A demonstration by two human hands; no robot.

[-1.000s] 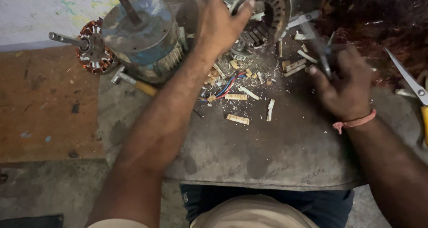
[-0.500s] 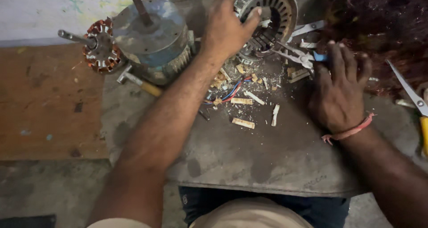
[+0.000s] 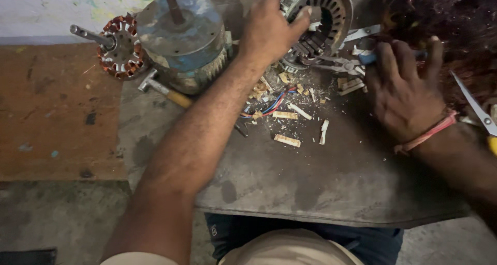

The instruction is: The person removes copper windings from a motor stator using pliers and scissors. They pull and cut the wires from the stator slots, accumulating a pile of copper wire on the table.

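At the top centre of the frame, the left hand (image 3: 266,29) closes its fingers on the rim of a ring-shaped motor stator (image 3: 323,16), whose hollow core shows slotted metal teeth. At right, the right hand (image 3: 406,91) wraps around blue-handled pliers (image 3: 344,64) whose tips point at the stator. Pale scraps (image 3: 287,140) and coloured wires (image 3: 272,107) litter the grey metal table (image 3: 321,187); a round motor housing (image 3: 178,40), a copper-wound rotor (image 3: 119,46) and scissors (image 3: 473,107) lie nearby.
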